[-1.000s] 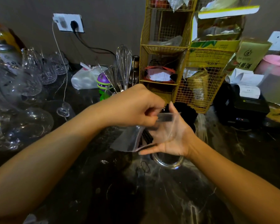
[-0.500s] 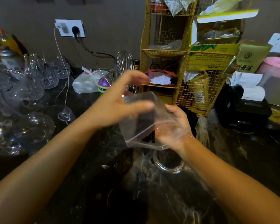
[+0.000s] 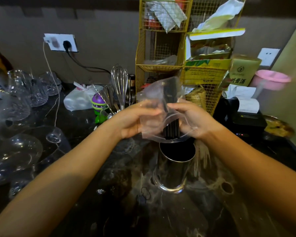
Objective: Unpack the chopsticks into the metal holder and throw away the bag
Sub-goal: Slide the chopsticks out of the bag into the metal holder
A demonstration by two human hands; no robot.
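Note:
A clear plastic zip bag [image 3: 154, 98] is held upside down, mouth downward, just above the shiny metal holder [image 3: 171, 173] that stands upright on the dark counter. Black chopsticks [image 3: 172, 130] stick out of the bag's open mouth, their lower ends right over the holder's rim. My left hand [image 3: 132, 122] grips the bag's left side. My right hand [image 3: 193, 120] pinches the bag's right side around the chopsticks. The inside of the holder is dark; I cannot tell what it contains.
A yellow wire rack [image 3: 162, 53] full of packets stands behind the hands. A whisk [image 3: 119, 82] and utensils stand left of it. Glassware [image 3: 15, 103] crowds the counter's left. A white bag [image 3: 80, 98], a black device [image 3: 243, 117] and a pink cup [image 3: 270, 79] lie at the back.
The bag has been turned from lying sideways to mouth-down and lifted over the holder. The chopsticks have slid out of its mouth. Both hands now grip its sides.

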